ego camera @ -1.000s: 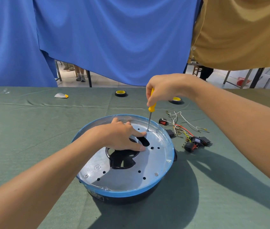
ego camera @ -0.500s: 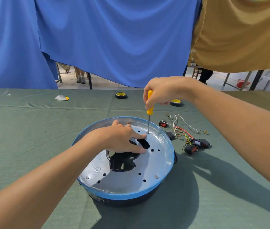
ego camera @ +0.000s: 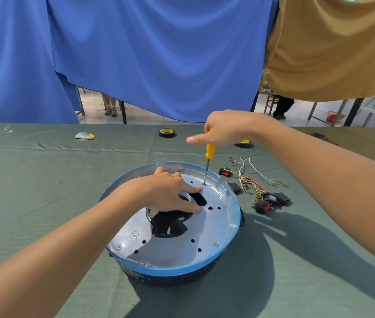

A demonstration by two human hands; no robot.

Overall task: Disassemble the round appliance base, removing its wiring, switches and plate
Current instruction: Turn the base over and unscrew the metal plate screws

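One green-draped surface [ego camera: 44, 191] fills the lower frame, and the round appliance base [ego camera: 170, 269] sits at its centre, blue rim up. Inside lies its silver plate [ego camera: 170, 249], with screws at the near edge. The left hand [ego camera: 166, 193] presses flat on the plate, fingers spread wide. The right hand [ego camera: 225, 129] grips the yellow screwdriver [ego camera: 210, 152] upright, tip on a far screw. Loose wiring and switches [ego camera: 257, 187] lie right of the base.

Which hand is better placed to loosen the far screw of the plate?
Right. The right hand holds the screwdriver, tip on that screw; the left hand rests flat on the plate, steadying it.
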